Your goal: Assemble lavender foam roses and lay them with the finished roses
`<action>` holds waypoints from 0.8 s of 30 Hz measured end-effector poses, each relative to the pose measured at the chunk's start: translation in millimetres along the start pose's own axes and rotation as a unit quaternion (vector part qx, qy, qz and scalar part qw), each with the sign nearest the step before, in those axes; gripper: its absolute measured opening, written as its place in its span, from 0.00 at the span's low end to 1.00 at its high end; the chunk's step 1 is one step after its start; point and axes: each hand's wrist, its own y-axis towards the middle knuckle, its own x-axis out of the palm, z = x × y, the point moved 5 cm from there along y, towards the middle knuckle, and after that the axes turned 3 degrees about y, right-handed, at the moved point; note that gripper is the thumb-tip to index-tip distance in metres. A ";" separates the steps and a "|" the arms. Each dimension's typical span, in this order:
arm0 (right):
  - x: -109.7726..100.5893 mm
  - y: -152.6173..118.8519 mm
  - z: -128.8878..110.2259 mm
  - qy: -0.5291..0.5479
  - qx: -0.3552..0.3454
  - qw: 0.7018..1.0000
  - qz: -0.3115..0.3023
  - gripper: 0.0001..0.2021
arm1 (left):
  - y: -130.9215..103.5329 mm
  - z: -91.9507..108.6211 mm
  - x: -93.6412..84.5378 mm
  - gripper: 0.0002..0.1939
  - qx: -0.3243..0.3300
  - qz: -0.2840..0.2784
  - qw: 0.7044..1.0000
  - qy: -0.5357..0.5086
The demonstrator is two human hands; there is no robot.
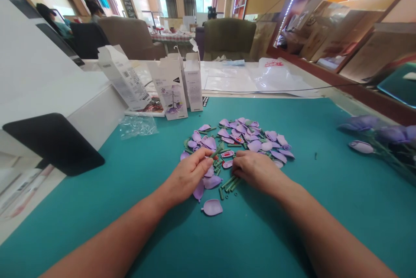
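My left hand [196, 168] is closed on a green stem piece [216, 153], pinched between thumb and fingers above the pile. Across from it, my right hand [256, 169] reaches down into the pile with its fingers bent together; whatever they grip, if anything, is hidden. Purple petal pieces [255, 145] lie heaped around and beyond both hands. Several green stem tubes [231, 184] rest just below my right fingertips. Between the hands are small petal-shaped pieces with red parts [227, 154]. A single purple petal [212, 207] lies nearer to me on the green mat [156, 234].
White boxes [171, 92] stand at the mat's back left, beside crumpled clear plastic [138, 126]. A black panel [55, 143] juts in at left. Purple flowers [393, 134] lie at right. Two people sit in the far left background.
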 end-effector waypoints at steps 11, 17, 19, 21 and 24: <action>-2.8 0.3 2.2 0.076 0.032 0.996 0.035 0.05 | 3.9 -2.8 2.8 0.06 -0.008 0.004 1.000 -0.010; -16.6 -4.6 2.4 0.344 0.070 0.932 0.089 0.04 | 1.5 1.3 -1.9 0.14 0.025 0.018 0.995 0.091; -17.6 -6.0 0.5 0.398 0.066 0.910 0.094 0.02 | 0.8 3.1 -1.1 0.15 0.038 0.015 0.992 0.118; -18.8 -6.9 -2.2 0.426 0.058 0.897 0.103 0.02 | 0.3 4.7 0.2 0.14 0.051 0.013 0.989 0.136; -21.3 -7.5 -7.2 0.455 0.034 0.882 0.115 0.01 | 0.1 5.9 2.5 0.13 0.073 0.012 0.984 0.160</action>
